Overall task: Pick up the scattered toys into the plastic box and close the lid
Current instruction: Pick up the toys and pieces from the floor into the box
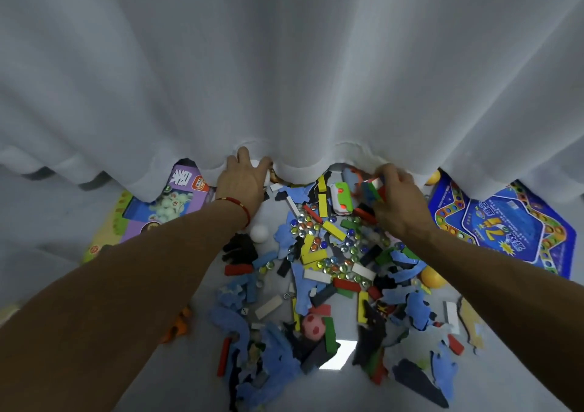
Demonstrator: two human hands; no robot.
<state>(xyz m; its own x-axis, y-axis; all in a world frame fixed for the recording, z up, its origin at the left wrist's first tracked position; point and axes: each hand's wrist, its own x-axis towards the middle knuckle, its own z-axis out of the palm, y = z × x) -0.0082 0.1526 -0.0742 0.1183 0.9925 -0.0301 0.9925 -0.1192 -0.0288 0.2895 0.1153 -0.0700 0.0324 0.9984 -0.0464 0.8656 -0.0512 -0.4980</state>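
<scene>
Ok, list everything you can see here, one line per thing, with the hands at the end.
curtain: one, white, hangs across the far side, its hem over the far toys
game box: one, purple, far left, partly under the curtain
game board: one, blue, star-shaped, far right on the floor
glass marbles: many, mixed colours, middle of the pile
wooden blocks: many, yellow, red, green, white, black, scattered through the pile
foam puzzle pieces: many, mostly blue, some black, spread over the floor
white ball: one, beside the left wrist
pink ball: one, pink with red spots, near middle
yellow ball: one, right of the pile
puzzle cube: one, multicoloured, in the right hand
left hand: at the curtain hem, on a white object
right hand: grips the puzzle cube
</scene>
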